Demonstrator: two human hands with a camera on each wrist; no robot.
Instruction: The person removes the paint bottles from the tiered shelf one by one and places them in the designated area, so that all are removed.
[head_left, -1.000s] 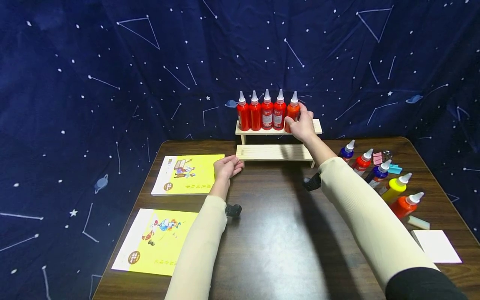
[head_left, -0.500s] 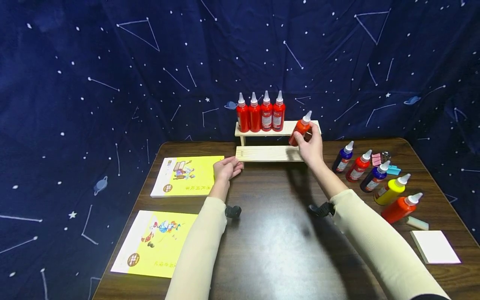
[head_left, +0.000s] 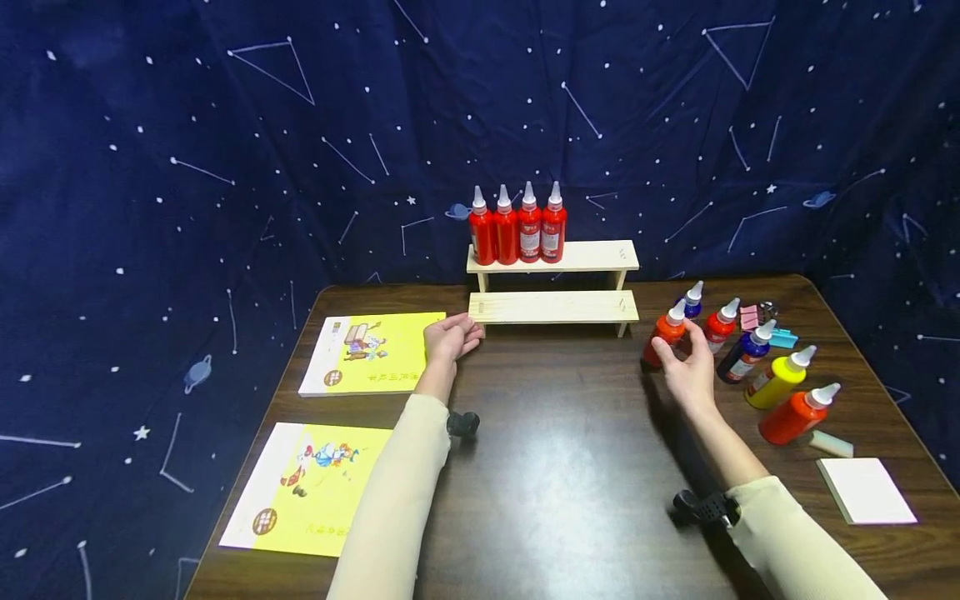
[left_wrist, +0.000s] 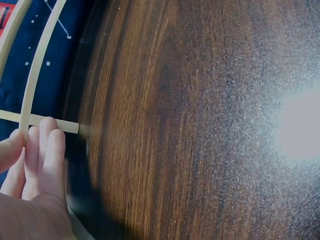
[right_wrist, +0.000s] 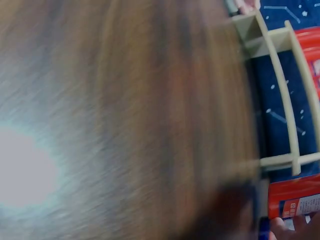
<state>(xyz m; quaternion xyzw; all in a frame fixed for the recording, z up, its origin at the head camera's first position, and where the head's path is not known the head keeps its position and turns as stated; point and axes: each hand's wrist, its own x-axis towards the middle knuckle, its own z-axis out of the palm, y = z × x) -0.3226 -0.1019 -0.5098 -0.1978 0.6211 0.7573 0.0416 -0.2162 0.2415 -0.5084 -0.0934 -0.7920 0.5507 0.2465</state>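
My right hand (head_left: 692, 367) grips an orange-red squeeze paint bottle (head_left: 666, 333) with a white nozzle, just right of the wooden two-step rack (head_left: 555, 307). In the right wrist view the bottle (right_wrist: 295, 196) lies at the lower right edge, with fingertips along its side. At the rack's left end my left hand (head_left: 450, 340) pinches the lower board, thumb on one face and fingers on the other, as the left wrist view shows this hand (left_wrist: 42, 185). Several red paint bottles (head_left: 529, 232) stand side by side on the left part of the upper step.
To the right stand paint bottles in a slanting row: dark blue, red, blue (head_left: 742, 360), yellow (head_left: 776, 380) and orange-red (head_left: 792, 418). Binder clips (head_left: 783, 338), a pale eraser-like block (head_left: 831, 444) and a white pad (head_left: 866, 492) lie near them. Two yellow books (head_left: 397, 346) are at left.
My right hand has lifted the rightmost orange-red bottle off the upper step and carried it right and down, beside the bottle row. The left hand stays at the rack's end.
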